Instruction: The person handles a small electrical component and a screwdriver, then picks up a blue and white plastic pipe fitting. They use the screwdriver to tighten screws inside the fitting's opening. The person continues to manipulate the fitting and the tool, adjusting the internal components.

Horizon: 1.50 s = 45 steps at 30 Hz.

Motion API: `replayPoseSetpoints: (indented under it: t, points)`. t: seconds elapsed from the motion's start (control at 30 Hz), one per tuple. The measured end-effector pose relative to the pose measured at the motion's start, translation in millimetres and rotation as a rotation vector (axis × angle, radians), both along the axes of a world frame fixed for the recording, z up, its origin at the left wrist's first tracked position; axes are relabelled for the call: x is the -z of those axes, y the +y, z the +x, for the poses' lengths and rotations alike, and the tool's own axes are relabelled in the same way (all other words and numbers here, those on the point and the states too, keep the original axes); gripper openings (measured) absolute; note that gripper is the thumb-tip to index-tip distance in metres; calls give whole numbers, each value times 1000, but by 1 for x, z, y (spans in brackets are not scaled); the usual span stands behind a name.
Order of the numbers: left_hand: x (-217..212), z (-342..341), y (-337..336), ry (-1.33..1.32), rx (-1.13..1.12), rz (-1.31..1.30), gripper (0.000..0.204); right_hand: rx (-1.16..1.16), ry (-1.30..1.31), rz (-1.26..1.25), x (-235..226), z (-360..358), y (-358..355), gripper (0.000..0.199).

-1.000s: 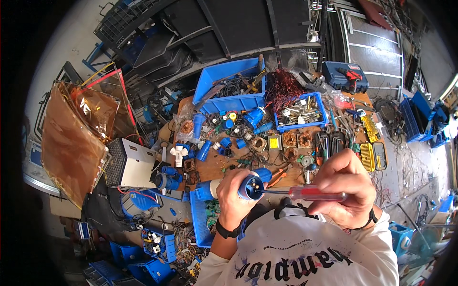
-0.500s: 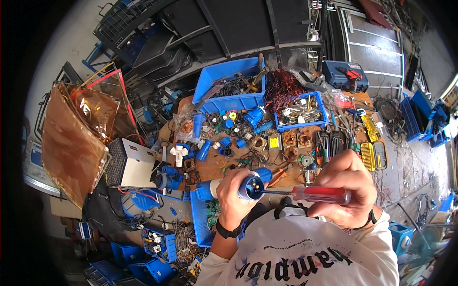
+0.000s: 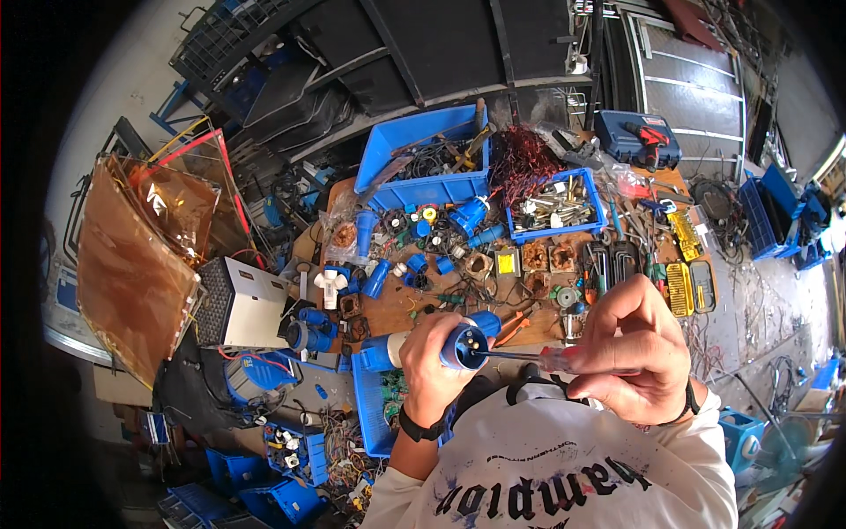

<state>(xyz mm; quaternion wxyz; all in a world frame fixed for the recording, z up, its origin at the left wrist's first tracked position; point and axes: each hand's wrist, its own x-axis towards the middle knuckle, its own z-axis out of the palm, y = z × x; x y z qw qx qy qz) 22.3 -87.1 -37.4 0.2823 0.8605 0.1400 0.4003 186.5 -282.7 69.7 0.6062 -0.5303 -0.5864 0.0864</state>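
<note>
My left hand (image 3: 425, 368) is wrapped round a blue industrial plug (image 3: 453, 356), its round open end turned toward me and brass-coloured pins showing inside. In my right hand (image 3: 648, 353) is a screwdriver (image 3: 557, 358) with a clear and red handle, gripped between thumb and fingers. Its thin shaft points left, and the tip reaches the plug's open end; exactly where it rests inside I cannot make out. The fingers cover most of the handle. Behind the left hand, a blue and white cylindrical part (image 3: 379, 353) shows, partly hidden.
On the wooden workbench (image 3: 388, 309) lie blue connector parts, wires and pliers (image 3: 513, 328). A large blue bin (image 3: 432, 189) and a smaller blue tray (image 3: 557, 231) of metal parts stand at the back. Under my left forearm sits a blue basket (image 3: 374, 419). A red drill (image 3: 650, 141) rests on a case.
My right hand's fingers have shifted round the screwdriver handle and now cover more of it. The left hand and the plug stay in nearly the same place.
</note>
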Motion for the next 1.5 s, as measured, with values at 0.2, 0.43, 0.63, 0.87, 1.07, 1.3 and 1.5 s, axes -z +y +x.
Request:
replayPoseSetpoints:
  t: [0.2,0.43,0.63,0.87,1.07,1.3,1.5]
  points:
    - [2,1,1,-25,8,-17,51,-235,313,145,9,-4,8,48]
    - [3,-2,3,40,4,42,56,19,-85,-129,-5,6,-4,60]
    - [0,5,0,-6,-7,-12,49,76,84,37,11,2,3,42]
    - [4,3,3,-5,12,-31,56,-20,215,269,11,2,4,44]
    - [1,1,3,24,9,-26,53,8,130,223,12,7,5,46]
    - [1,2,3,52,5,40,55,73,-6,156,12,7,8,46]
    - [0,5,-1,54,-15,-42,50,104,-50,130,13,8,13,46]
